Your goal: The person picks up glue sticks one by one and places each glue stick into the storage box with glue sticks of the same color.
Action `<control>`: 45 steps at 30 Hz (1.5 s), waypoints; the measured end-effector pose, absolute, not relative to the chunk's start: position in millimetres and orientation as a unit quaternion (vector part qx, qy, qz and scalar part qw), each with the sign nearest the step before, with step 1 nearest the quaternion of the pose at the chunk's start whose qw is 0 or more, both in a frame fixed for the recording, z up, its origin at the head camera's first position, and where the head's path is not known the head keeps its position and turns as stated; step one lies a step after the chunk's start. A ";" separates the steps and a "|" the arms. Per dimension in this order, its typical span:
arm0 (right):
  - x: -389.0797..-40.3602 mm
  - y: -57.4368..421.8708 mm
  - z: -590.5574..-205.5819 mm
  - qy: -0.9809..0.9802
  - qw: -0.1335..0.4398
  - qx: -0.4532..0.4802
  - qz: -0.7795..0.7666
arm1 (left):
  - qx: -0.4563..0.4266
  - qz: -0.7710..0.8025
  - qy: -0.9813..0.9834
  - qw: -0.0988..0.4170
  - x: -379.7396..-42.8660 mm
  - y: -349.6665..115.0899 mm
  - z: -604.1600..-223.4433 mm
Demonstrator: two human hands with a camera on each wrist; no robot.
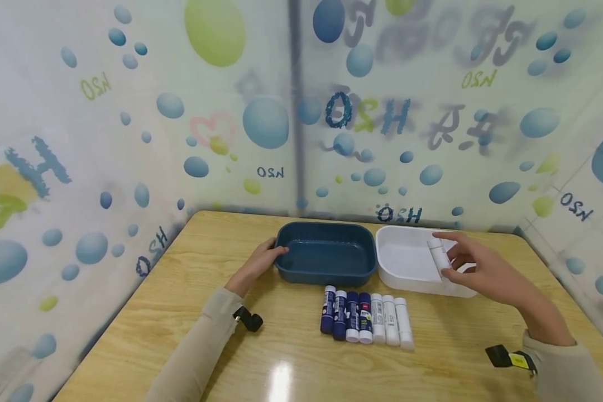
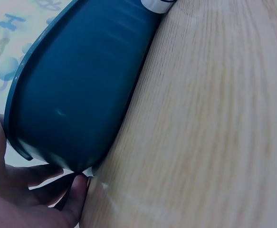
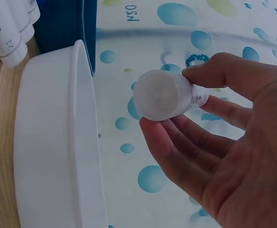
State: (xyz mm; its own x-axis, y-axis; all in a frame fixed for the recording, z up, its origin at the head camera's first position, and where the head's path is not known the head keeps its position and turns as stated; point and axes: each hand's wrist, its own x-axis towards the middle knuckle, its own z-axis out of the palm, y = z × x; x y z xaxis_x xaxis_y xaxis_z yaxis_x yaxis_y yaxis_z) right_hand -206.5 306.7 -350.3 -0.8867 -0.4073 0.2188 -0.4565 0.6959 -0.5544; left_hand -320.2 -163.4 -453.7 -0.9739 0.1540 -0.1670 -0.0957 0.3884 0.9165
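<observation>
My left hand (image 1: pixel 257 264) grips the left end of a dark blue plastic bin (image 1: pixel 326 277), its thumb over the rim. The left wrist view shows the fingers against the end of this bin (image 2: pixel 81 90). My right hand (image 1: pixel 487 273) pinches a white glue stick (image 1: pixel 439 257) between thumb and fingers, held tilted above a white bin (image 1: pixel 407 283). Up close in the right wrist view, one round end of the glue stick (image 3: pixel 159 95) faces the camera, with the rim of the white bin (image 3: pixel 74 118) to its left.
Several glue sticks lie side by side in front of the bins, dark blue ones (image 1: pixel 339 315) on the left and white ones (image 1: pixel 391 321) on the right. Both bins stand next to each other on a wooden table (image 1: pixel 261 357). A patterned curtain (image 1: pixel 231 134) hangs behind.
</observation>
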 end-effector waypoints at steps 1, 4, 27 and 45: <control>-208.9 307.6 -348.9 -0.920 0.041 0.235 0.310 | 0.017 0.554 0.825 0.112 -319.9 -163.5 -454.0; -215.9 310.8 -345.8 -0.921 0.051 0.239 0.303 | 0.013 0.556 0.824 0.111 -318.7 -163.2 -454.3; -269.0 342.8 -313.4 -0.955 -0.055 0.147 0.251 | 0.000 0.553 0.826 0.109 -317.3 -164.6 -452.2; -317.7 362.4 -305.0 -0.948 -0.195 0.129 0.214 | -0.005 0.553 0.826 0.106 -320.0 -161.9 -454.2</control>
State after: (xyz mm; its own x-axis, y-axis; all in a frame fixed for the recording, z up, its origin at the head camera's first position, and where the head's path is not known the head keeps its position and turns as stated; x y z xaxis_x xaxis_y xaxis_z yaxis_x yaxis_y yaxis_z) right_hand -317.7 362.4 -305.0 -0.8910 -0.3276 -0.3144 -0.1607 0.8751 -0.4564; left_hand -320.0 -161.9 -454.2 -0.9773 0.1095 -0.1815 -0.1262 0.3878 0.9131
